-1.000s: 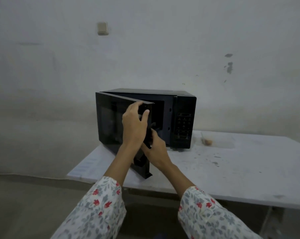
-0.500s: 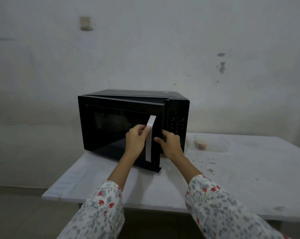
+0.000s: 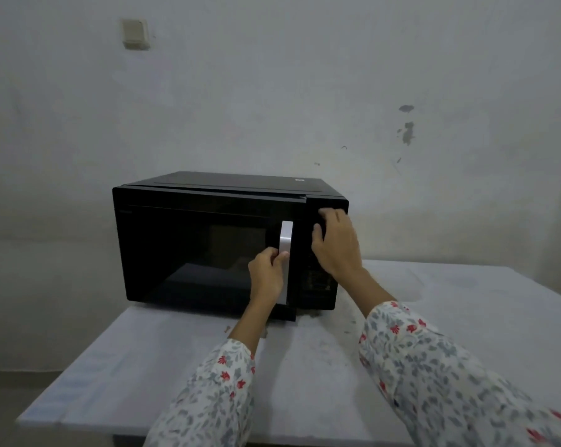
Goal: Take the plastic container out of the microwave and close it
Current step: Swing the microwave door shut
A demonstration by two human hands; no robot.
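A black microwave (image 3: 189, 221) stands on a white table (image 3: 472, 321). Its door (image 3: 208, 253) is almost against the body, with a thin gap still showing along the top right edge. My left hand (image 3: 268, 275) is closed around the lower part of the silver door handle (image 3: 286, 235). My right hand (image 3: 337, 243) lies spread on the control panel to the right of the door and holds nothing. The plastic container does not show in this view; my right arm covers the table just right of the microwave.
The table has stains near the microwave's front right corner. Its front edge (image 3: 208, 427) runs under my sleeves. A pale wall stands close behind, with a switch plate (image 3: 135, 33) high on the left and dark marks on the right.
The door has swung from wide open to nearly shut, my left hand moving with the handle. My right hand has left the door edge and gone up onto the control panel.
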